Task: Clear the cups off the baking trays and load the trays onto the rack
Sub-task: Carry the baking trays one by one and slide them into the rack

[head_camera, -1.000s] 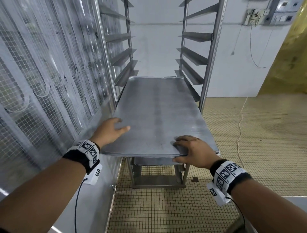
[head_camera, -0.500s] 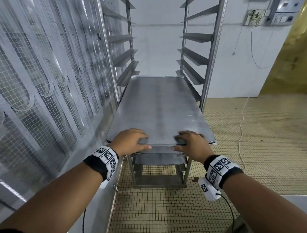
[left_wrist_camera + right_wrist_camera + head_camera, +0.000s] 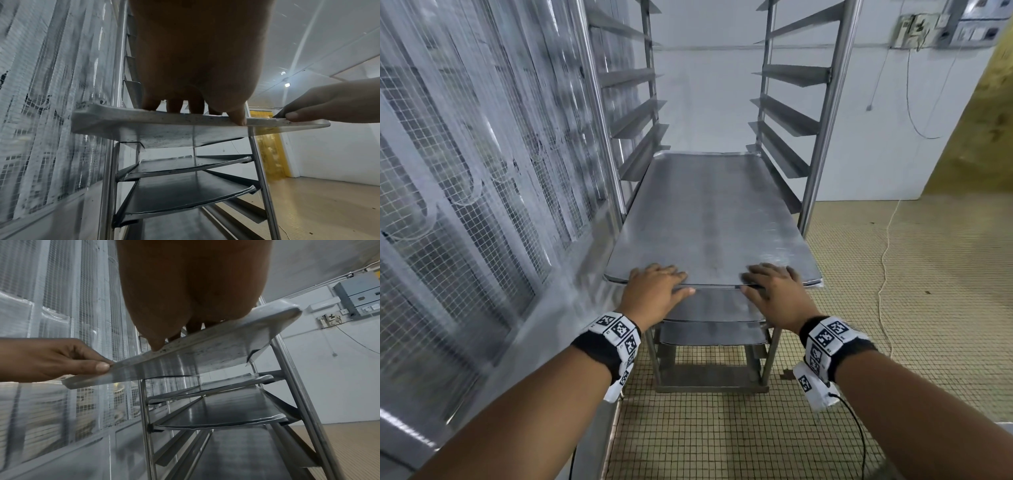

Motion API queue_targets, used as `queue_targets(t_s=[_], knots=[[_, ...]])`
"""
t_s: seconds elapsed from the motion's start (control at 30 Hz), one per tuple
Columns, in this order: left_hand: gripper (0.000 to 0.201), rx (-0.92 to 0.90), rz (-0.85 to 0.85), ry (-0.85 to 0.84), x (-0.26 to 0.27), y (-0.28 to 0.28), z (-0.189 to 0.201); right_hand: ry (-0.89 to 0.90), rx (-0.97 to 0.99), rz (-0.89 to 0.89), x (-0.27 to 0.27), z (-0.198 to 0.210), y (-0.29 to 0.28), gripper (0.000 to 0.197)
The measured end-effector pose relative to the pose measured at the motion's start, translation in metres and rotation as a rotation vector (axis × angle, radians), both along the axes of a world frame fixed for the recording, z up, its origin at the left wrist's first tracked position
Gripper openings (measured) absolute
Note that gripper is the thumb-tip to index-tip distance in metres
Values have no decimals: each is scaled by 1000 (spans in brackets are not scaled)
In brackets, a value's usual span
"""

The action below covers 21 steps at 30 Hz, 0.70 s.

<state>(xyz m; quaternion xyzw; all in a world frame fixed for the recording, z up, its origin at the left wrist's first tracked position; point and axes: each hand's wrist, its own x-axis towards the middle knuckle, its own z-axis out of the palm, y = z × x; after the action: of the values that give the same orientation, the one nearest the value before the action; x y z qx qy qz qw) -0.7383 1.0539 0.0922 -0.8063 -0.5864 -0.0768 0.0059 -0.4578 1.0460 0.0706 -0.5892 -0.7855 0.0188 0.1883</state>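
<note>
A bare metal baking tray [image 3: 709, 219] lies level on the runners of the steel rack [image 3: 825, 120], its near end sticking out toward me. My left hand [image 3: 657, 284] and right hand [image 3: 770, 284] hold the tray's near rim, fingers on top and thumbs against the front edge. The left wrist view shows my left hand [image 3: 195, 65] on the tray [image 3: 164, 129], with the right hand [image 3: 329, 104] beside it. Two more trays [image 3: 715, 308] sit on lower runners. No cups are in view.
A wire-mesh panel wall [image 3: 465, 171] runs close along the rack's left side. Yellow tiled floor [image 3: 911, 325] lies to the right, crossed by a white cable [image 3: 883, 267]. A yellow strip curtain [image 3: 979, 120] hangs at far right. Upper runners [image 3: 787, 113] hold nothing.
The tray has slid deeper into the rack. My left hand moved from the tray's left side to its near rim, and both hands went forward with it.
</note>
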Motion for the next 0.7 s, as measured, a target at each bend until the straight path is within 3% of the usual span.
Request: queue_targets(t_s=[0.1,0.47,0.6,0.7], knots=[[61,-21,-2,-15,1,16,2,-26,48,-28,0,-4,12,54],[59,4,-1,-32,4,100,2,31,122,-63,3,-11,95,43],[72,-11,6,-45,3,133,4,57,135,-52,6,-10,130,42],[61,-29,24,-68,4,157,4,65,152,-44,7,-9,152,48]])
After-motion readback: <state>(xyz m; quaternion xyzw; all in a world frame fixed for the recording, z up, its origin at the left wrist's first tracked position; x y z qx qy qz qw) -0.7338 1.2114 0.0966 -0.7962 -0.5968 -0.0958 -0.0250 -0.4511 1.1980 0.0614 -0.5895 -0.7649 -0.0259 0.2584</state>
